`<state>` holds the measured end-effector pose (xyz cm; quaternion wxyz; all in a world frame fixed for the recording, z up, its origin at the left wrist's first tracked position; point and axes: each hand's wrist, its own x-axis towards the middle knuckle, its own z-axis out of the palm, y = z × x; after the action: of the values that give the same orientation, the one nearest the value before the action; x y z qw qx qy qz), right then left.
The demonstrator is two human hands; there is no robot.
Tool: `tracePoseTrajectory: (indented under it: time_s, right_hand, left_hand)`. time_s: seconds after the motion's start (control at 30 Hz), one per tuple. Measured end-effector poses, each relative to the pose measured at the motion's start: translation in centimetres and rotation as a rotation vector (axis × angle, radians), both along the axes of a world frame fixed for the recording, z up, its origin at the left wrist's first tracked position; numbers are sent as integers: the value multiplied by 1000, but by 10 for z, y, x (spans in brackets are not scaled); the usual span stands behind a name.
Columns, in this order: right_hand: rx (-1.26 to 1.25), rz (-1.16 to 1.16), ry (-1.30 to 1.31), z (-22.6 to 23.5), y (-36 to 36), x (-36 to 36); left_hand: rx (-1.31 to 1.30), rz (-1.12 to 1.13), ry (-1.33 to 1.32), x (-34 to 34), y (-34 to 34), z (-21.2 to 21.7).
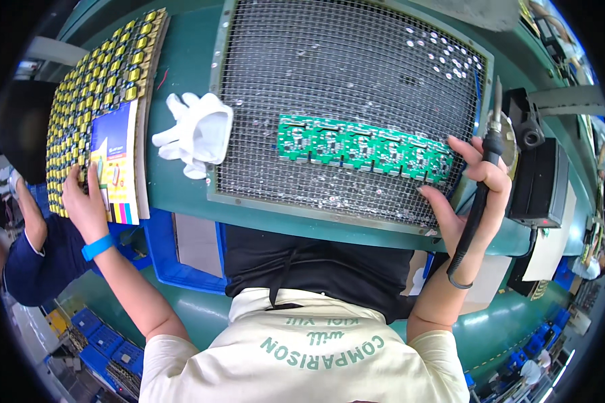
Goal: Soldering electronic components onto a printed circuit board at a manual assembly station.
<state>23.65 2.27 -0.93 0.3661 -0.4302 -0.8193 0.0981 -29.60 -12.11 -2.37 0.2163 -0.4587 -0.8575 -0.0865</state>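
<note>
Green circuit board strip (363, 149) is sitting on the wire mesh tray (349, 40), my right hand (474, 195) wrapped around the soldering iron (480, 181), fingertips touching the strip's end. Left hand (84, 201) is spread flat on the tray of yellow components (94, 87) at the side. White glove (195, 131) is lying off. Looks like soldering hasn't really started here; can't see any finished joints.

Left arm stretched far out, left grip (84, 201) palm-down, fingers spread flat. Right forearm raised, wrist bent, right grip (474, 195) curled closed around a slim black handle, fingertips extended beyond.
</note>
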Motion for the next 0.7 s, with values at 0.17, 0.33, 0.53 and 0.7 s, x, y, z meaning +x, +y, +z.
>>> tracePoseTrajectory:
  time_s: [0.17,0.33,0.53,0.7]
  right_hand:
    - [23,-18,-20,-2,0,0]
    - [27,-21,-70,-1,1,-2]
    - [2,-16,-90,2,1,-1]
    - [12,3,-78,6,4,-4]
  left_hand:
    - [49,8,-24,-2,-3,-7]
    - [194,5,-15,18,-12,-5]
    - [397,-131,27,51,-18,17]
    - [490,-246,-48,73,-30,25]
